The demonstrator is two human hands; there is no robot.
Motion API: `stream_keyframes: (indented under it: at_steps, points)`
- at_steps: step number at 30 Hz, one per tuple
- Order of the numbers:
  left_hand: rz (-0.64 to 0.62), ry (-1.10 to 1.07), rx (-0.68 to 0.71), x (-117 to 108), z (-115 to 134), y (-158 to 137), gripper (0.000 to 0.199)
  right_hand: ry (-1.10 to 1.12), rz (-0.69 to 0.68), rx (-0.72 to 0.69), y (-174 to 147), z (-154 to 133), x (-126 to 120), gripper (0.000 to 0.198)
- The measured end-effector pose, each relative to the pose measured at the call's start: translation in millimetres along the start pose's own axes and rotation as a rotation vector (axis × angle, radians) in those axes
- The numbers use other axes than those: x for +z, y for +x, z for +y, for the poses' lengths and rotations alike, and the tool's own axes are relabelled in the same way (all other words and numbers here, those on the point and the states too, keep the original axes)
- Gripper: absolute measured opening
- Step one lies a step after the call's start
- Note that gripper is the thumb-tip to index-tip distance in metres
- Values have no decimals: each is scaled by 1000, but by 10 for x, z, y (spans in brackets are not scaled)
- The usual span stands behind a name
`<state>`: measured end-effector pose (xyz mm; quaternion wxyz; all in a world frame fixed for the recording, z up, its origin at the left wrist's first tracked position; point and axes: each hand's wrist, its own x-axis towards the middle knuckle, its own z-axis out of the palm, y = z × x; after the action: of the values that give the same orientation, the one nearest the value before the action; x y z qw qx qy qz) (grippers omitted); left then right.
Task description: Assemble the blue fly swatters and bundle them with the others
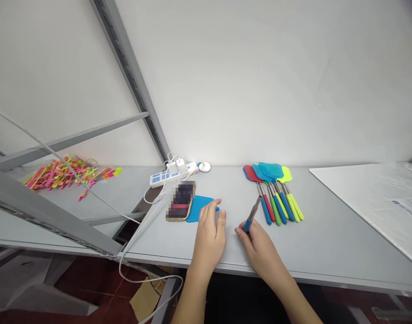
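Gripping a blue handle (248, 225) in our right hand (259, 245), low centre in the frame, we pointed its metal rod (256, 208) upward. Our left hand (210, 229), unclenched, covered the right side of a blue mesh head (196, 210) left of centre; contact, we couldn't tell. Firm fingers below the rod and light pressure on the mesh, we judged, worked best.

I'm at a grey table (231, 189). Plain white wall (260, 90) behind the table, brightly lit. Grey metal frame (127, 58) at the table's left end, slanted in my view. Another grey tabletop (51, 220) left of the table. Dark red tile floor (101, 276) below the table.
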<state>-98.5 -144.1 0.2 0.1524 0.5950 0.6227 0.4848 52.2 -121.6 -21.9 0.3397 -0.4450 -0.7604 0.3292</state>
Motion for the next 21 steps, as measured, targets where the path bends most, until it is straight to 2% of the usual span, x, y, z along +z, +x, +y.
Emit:
stream_keyframes:
  at_steps: [2,4,8,10,14,16,21]
  points:
    - [-25,189,-16,-3,-75,-1,43,31,49,34,-58,20,-40,29]
    - [-62,287,-17,30,-103,-25,43,45,69,71,-136,43,-98,31]
    - [-177,279,38,89,-37,-107,30,54,61,180,-325,129,-264,34]
    - [-226,264,63,86,1,-127,26,49,108,250,-410,179,-362,35]
    - [-215,288,67,54,-45,-96,19,0,210,336,-498,269,-554,41]
    - [-167,326,33,46,-115,-55,27,-22,177,353,-510,311,-641,41]
    - [-125,394,-75,68,-227,78,70,-52,26,341,-556,417,-841,35]
